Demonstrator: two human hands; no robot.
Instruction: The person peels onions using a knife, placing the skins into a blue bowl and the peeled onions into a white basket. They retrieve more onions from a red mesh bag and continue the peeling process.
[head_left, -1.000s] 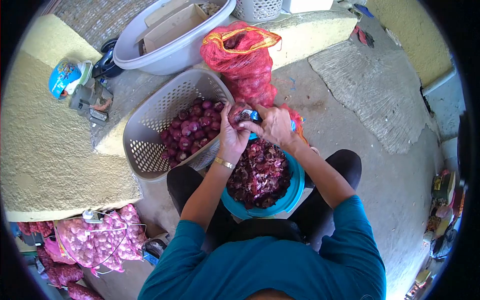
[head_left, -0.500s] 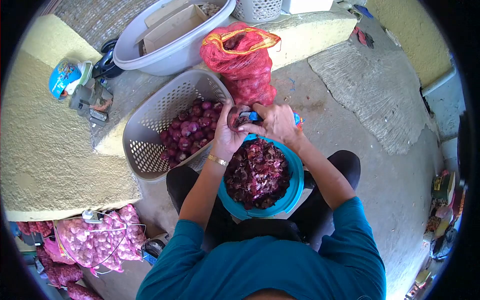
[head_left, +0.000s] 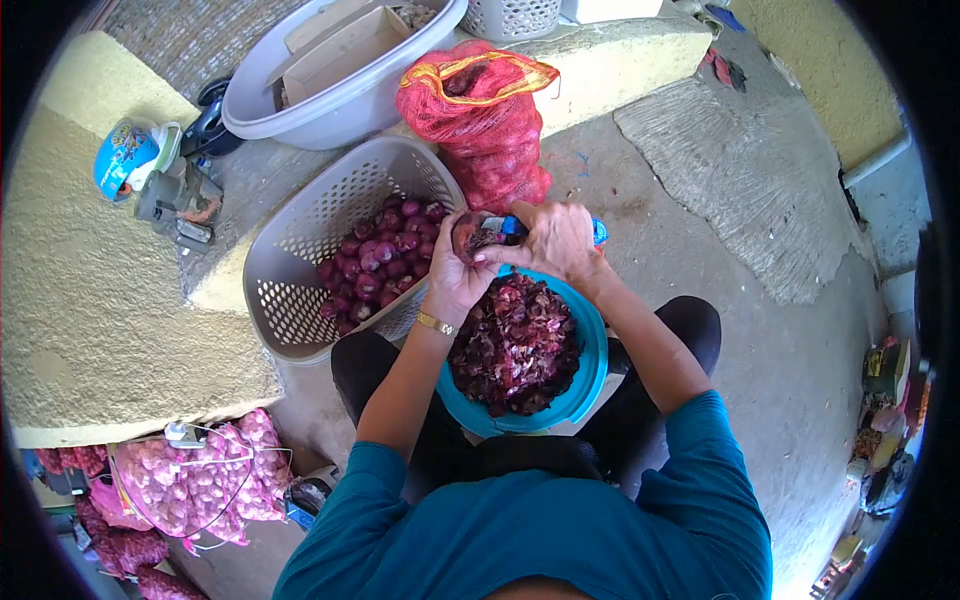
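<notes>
A dark red onion [head_left: 466,238] rests in my left hand [head_left: 452,270], with the fingers wrapped round it. My right hand [head_left: 556,243] grips a small knife [head_left: 512,227] with a blue handle, its blade against the onion and the thumb close beside it. Below both hands stands a turquoise basin [head_left: 592,372] heaped with dry onion skins [head_left: 515,345]. To the left, a grey perforated basket [head_left: 290,250] holds several purple onions [head_left: 375,262]. A red mesh sack [head_left: 490,150] of onions stands just beyond my hands.
A large pale tub [head_left: 300,125] with a cardboard box inside sits on the ledge at the back. Pink net bags of garlic [head_left: 190,480] lie at lower left. A blue container [head_left: 125,155] is on the left ledge. A rough grey mat [head_left: 740,190] covers floor at right.
The knife and my right hand have shifted slightly at the onion, and the onion is turned a little in my left hand. The camera view has moved slightly.
</notes>
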